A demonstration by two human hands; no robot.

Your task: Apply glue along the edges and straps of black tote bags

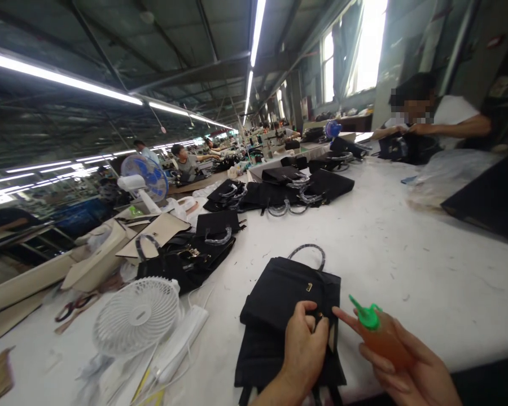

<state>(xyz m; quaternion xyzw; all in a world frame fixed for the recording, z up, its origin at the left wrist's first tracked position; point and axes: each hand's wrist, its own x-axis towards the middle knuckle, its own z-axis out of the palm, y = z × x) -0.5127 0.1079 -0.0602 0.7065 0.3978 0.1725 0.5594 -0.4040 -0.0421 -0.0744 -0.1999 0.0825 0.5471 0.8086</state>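
Observation:
A black handbag lies flat on the white table in front of me, its looped handle pointing away. Small gold hardware sits on its flap. My left hand rests on the bag, with curled fingers and thumb closed on its flap near a second gold fitting; the exact pinch is partly hidden. In my right hand is an orange squeeze bottle with a green nozzle cap tilted up to the left. The right index finger stretches out to the bag's right edge.
A white fan and a white power strip with cords lie at left. Scissors are beyond them. Black handbags are piled farther back. Across the table at right, a co-worker handles a dark bag beside clear plastic.

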